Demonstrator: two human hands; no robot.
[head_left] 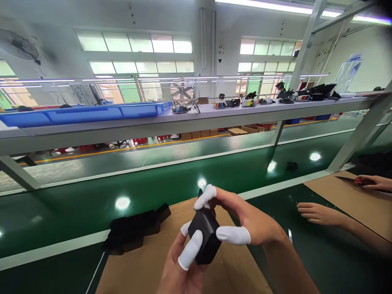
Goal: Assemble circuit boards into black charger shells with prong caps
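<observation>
Between my two hands is a black box-shaped plastic part (206, 234), tilted and held above a sheet of brown cardboard (147, 271). My left hand (185, 261) grips it from the lower left, its thumb pressed on the near face. My right hand (245, 218) closes on it from the right, thumb at the side and a finger at the top end. White finger cots cover several of my fingertips. A small dark pointed bit shows by the top finger; I cannot make out what it is. Several black parts (134, 228) lie grouped at the cardboard's left edge.
A green conveyor belt (171, 183) runs across beyond the cardboard. Above it a shelf (196, 120) carries blue trays (85, 114) and small parts. At right, another person's hands (318, 213) rest by more cardboard (364, 200), one holding a red-handled tool (357, 181).
</observation>
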